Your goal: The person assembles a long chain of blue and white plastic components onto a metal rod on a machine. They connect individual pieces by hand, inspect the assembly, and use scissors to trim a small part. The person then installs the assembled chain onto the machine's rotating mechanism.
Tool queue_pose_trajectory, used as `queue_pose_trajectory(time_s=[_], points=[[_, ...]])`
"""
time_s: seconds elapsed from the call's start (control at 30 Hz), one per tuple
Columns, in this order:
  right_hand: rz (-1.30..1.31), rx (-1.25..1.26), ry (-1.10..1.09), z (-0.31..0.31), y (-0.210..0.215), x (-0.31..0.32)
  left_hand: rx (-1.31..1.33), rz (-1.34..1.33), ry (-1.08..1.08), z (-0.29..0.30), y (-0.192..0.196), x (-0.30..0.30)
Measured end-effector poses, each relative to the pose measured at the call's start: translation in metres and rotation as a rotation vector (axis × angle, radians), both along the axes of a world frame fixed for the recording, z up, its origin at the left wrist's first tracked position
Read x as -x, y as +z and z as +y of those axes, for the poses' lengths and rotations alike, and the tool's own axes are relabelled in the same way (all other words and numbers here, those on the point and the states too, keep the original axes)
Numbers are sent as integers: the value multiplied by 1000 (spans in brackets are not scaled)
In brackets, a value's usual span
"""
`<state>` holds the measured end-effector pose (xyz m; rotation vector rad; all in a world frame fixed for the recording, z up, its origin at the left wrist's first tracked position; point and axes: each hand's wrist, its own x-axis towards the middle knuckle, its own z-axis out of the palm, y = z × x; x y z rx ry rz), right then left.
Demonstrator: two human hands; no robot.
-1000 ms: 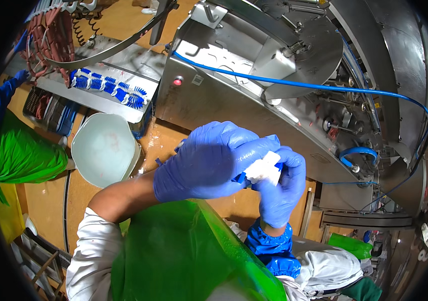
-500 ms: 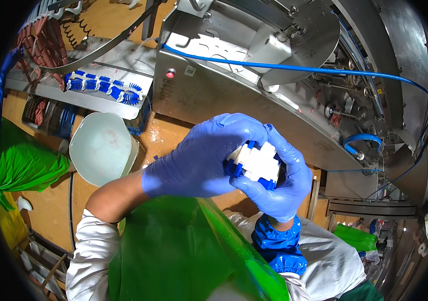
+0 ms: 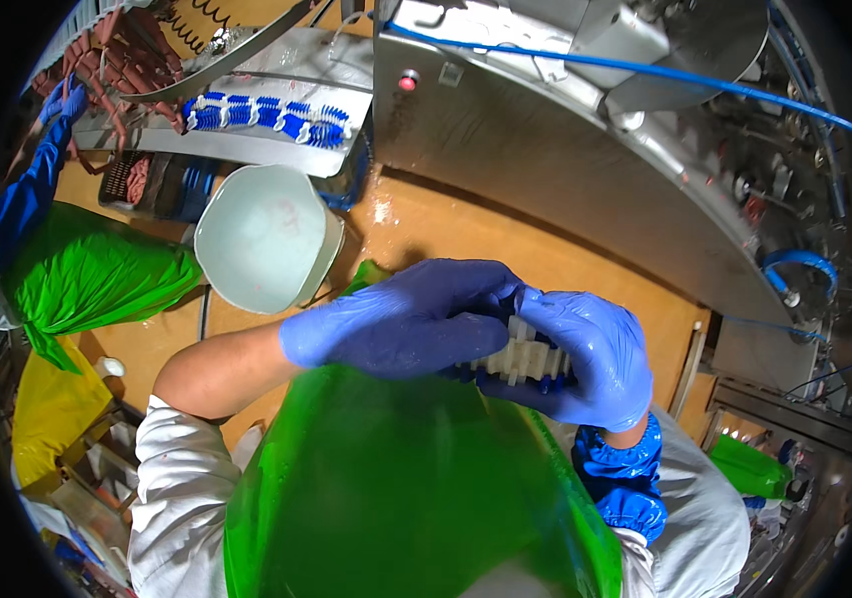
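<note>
In front of my green apron, both gloved hands are closed around a bundle of white and blue ridged plastic links [image 3: 527, 359]. My left hand [image 3: 416, 321] covers its left and upper side, fingers pointing right. My right hand [image 3: 600, 359] wraps its right end, with the thumb along the underside. Between the palms a row of white ridged pieces shows, with blue teeth along its lower edge; the rest is hidden by the gloves. A similar blue and white link strip [image 3: 266, 118] lies on the metal table [image 3: 236, 146] at the upper left.
A pale bucket [image 3: 324, 269] stands on the orange floor, left of centre. A large steel machine [image 3: 535, 164] fills the upper right, with a blue hose [image 3: 635, 68] across it. Linked sausages [image 3: 132, 70] hang at upper left, near another person's gloved hand [image 3: 65, 102] and green apron [image 3: 107, 261].
The view has shifted, so the machine sits higher and farther right. My hands have turned the bundle and closed more around it; its white top now shows as a ridged side.
</note>
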<state>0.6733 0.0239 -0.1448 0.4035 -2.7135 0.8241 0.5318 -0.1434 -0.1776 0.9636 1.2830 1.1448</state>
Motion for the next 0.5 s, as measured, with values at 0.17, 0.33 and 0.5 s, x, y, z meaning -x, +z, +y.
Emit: queue_pose_trajectory(time_s=[0.17,0.33,0.5], points=[[-119,14,10,-2,-12,-15,11,-53,-1,-4,-7,-12],[-154,-10,-38,-2,-14,-18,-32,26,-41,-5,-7,-15],[-175,42,-182,1,-8,-12,-190,609,73,4,15,-15]])
